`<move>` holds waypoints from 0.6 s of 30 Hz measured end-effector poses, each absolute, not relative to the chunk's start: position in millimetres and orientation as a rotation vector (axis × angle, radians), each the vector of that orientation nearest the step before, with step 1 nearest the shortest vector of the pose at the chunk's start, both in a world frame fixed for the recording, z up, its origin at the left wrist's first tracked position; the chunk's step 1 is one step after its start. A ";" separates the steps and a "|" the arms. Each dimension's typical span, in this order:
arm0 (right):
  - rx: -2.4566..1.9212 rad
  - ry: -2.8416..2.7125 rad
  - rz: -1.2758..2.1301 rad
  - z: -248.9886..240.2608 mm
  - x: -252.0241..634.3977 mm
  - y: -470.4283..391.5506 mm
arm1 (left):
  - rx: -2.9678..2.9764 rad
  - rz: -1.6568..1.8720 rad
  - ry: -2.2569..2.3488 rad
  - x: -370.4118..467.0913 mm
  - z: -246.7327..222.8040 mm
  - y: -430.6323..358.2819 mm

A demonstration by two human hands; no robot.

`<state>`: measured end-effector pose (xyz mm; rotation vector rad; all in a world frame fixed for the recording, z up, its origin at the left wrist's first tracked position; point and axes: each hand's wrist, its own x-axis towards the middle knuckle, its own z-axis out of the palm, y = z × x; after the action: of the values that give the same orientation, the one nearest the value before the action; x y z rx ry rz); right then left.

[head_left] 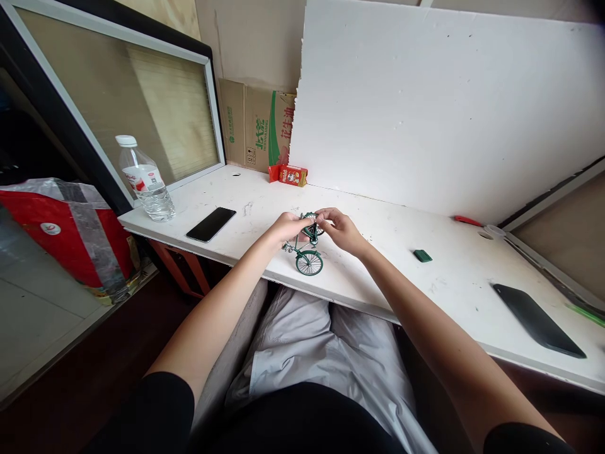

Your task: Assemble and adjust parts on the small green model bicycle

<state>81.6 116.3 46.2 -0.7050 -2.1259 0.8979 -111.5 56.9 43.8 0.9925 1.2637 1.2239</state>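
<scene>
Two bare hands meet over a small green model bicycle (305,246) near the front edge of a white table (258,197), straight ahead of the seated person. The left hand (287,228) is curled partly closed, its thumb and fingers gripping the bicycle beside its far wheel (319,228). The right hand (341,228), fingers bent and thumb drawn close to them, has its fingertips at that same wheel; whether they pinch it or merely touch it cannot be told. The near wheel (309,263) is free of both hands, though whether it rests on the tabletop is unclear. A black phone (211,224) lies to the left, a small green block (422,255) to the right.
</scene>
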 end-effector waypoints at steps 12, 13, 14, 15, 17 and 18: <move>-0.834 -1.972 1.187 44.0 83.4 116.2 | 1.019 1.213 1.295 -110.7 36.5 61.0; -0.846 -1.954 1.243 44.4 83.6 116.2 | 1.021 1.209 1.298 -110.1 36.6 60.5; -0.854 -1.945 1.273 44.5 83.8 116.2 | 1.019 1.207 1.304 -109.4 37.2 59.6; -0.863 -1.942 1.268 44.4 83.7 116.1 | 1.018 1.204 1.310 -108.7 38.2 58.2; -0.889 -1.953 1.161 43.5 83.4 116.1 | 1.021 1.194 1.319 -107.4 41.3 54.5; -0.896 -1.965 1.079 43.0 83.3 116.0 | 1.029 1.187 1.321 -107.0 43.0 52.4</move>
<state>83.3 116.0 43.0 -0.8962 -1.9649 1.0788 -107.0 52.4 43.0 1.0292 1.3209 1.1874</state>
